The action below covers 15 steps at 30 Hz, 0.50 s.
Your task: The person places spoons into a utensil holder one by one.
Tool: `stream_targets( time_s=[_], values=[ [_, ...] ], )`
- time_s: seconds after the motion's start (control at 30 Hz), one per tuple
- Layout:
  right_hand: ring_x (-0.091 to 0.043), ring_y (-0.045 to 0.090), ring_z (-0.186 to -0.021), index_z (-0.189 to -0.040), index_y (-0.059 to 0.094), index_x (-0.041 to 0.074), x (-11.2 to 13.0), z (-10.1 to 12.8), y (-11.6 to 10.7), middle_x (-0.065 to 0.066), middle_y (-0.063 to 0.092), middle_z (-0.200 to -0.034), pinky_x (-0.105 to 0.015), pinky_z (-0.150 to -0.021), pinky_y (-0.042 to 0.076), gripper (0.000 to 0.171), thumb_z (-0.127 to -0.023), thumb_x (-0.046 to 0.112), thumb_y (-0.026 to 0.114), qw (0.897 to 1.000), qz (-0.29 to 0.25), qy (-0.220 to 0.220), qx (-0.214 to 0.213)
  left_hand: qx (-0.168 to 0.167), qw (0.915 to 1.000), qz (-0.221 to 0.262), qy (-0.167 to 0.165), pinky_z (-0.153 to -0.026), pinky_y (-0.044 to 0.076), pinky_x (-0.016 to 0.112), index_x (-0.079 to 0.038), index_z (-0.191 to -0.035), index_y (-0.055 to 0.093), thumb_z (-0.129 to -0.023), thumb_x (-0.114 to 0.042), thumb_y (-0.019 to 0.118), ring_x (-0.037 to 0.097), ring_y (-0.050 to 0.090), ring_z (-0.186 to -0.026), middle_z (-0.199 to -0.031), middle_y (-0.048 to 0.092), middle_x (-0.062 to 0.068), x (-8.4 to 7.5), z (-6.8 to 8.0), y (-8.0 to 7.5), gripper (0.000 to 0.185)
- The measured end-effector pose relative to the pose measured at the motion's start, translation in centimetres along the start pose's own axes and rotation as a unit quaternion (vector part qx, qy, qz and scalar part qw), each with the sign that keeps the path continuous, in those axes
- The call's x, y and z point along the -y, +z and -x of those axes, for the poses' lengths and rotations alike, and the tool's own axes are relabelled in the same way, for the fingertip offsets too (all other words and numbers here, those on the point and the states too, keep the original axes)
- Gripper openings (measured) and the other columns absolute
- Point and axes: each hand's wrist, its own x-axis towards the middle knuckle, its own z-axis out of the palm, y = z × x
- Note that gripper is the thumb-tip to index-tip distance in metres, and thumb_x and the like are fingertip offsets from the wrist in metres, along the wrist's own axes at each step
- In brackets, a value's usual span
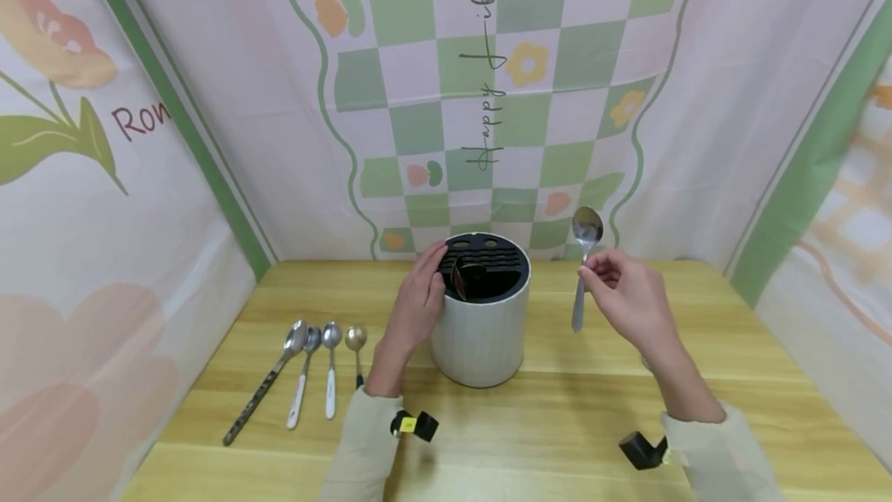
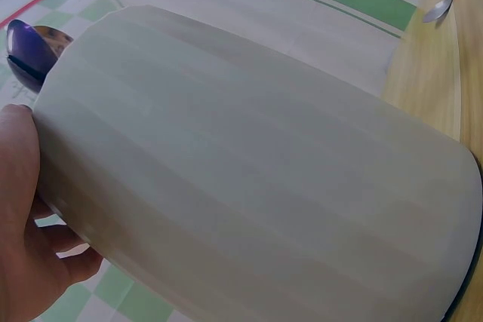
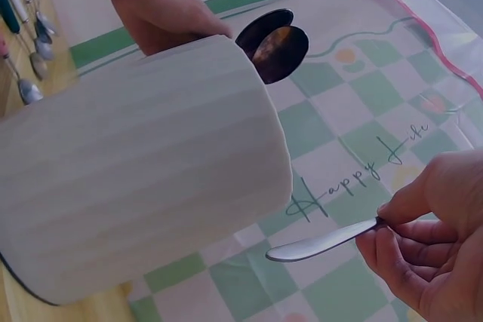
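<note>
One silver spoon [image 1: 582, 266] is pinched by its handle in the right hand [image 1: 627, 297], held upright with the bowl on top, just to the right of the white cylindrical holder [image 1: 481, 331] and clear of it. The left hand [image 1: 416, 302] grips the holder's left wall near the rim, fingers curled over the black slotted top [image 1: 488, 258], where a dark spoon [image 1: 461, 276] already stands. Four more spoons [image 1: 317, 366] lie in a row on the wooden table [image 1: 557, 424], well left of the holder.
</note>
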Motion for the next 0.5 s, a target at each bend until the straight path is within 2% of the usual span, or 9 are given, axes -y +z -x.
stream_targets(
  time_s=[0.23,0.5],
  values=[
    [0.006,0.057,-0.074,-0.097,0.066,-0.004,1.4,-1.3,0.7,-0.019,0.069,-0.092,-0.004,-0.066,0.050,0.015,-0.094,0.010,0.066,0.999,-0.035,-0.003,-0.013,-0.002,1.0000,0.000,0.002,-0.122,0.033,0.042,0.000,-0.148,0.044,-0.103,-0.013,0.035,0.027,0.039,-0.146,-0.156,0.042,0.011,0.1,0.0,0.0,0.048],
    [0.006,0.058,-0.074,-0.096,0.066,-0.003,2.6,-2.2,1.3,-0.017,0.069,-0.092,-0.003,-0.068,0.051,0.015,-0.094,0.012,0.066,0.998,-0.057,-0.013,-0.033,-0.004,1.0000,0.000,0.007,-0.121,0.034,0.044,0.000,-0.148,0.043,-0.103,-0.013,0.034,0.029,0.040,-0.145,-0.156,0.042,0.014,0.2,0.0,0.1,0.048]
  ],
)
